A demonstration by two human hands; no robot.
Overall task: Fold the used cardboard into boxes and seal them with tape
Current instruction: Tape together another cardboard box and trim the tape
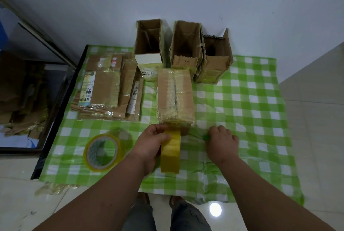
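Gripping a yellow tape roll on edge, my left hand has its fingers curled over the top of it, right at the near end of the box I am sealing. That box lies flat at the middle of the green checked cloth, its top already covered in glossy tape along the seam, and the roll touches its end at six o'clock. My right hand sits just off at four o'clock from the box, knuckles up, fingers bent down onto the cloth around something small and green; it is too blurred to name, and I cannot tell whether I am truly pinching it or only resting on it.

A second tape roll lies flat at eight o'clock from the box, apart from my left wrist. At ten o'clock is a stack of flattened cardboard. At twelve o'clock, three open boxes stand in a row against the wall: one with a white flap, a middle one, and a third touching it on the right.
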